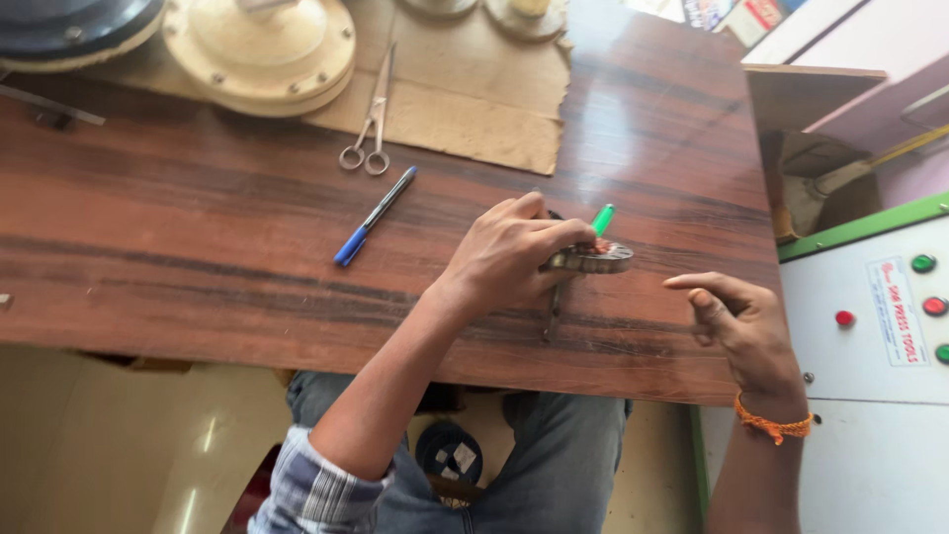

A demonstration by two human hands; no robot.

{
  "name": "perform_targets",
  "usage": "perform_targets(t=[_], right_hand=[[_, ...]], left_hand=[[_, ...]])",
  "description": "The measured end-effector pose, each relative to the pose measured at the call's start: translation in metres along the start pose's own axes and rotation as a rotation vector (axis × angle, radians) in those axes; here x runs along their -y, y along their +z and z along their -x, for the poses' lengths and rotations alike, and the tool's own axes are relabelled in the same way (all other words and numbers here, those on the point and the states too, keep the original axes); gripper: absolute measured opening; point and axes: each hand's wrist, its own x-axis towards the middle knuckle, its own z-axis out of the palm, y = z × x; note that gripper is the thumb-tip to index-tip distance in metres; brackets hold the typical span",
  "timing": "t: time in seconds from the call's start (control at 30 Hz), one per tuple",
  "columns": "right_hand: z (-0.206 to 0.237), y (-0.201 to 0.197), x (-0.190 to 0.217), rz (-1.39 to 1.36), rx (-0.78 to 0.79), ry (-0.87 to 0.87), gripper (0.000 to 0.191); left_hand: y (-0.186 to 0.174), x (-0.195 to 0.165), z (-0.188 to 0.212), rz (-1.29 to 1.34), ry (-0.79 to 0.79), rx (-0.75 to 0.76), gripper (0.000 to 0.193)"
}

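Fingers of the left hand pinch a flat grey metal ring; right hand hovers loosely open.

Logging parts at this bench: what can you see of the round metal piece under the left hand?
The round metal piece is a flat ring, silvery grey with a ribbed rim and a reddish patch on top. It lies flat on the wooden table. The left hand grips its near side; a green-tipped pen sits just behind it.

Left table half is lying open — only the blue pen and scissors are sitting mid-way. Cardboard sheet and round cream housings are blocking the far edge; white control cabinet is crowding the right.
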Motion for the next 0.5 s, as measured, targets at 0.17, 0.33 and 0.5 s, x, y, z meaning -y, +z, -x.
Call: perform_targets(t=[0.17,0.33,0.5], right_hand=[[-0.009,-0.006,-0.009,0.033,0.080,0.002,0.023],[-0.013,-0.002,0.018,0.141,0.169,0.070,0.028],[-0.008,0.008,0.058,-0.119,0.223,-0.133,0.044]], left_hand=[[0.000,-0.002,-0.002,-0.020,-0.047,0.004,0.044],[-0.002,-0.005,-0.002,0.011,-0.004,0.014,0.043],[0.000,-0.006,-0.002,0.030,-0.015,0.027,0.039]])
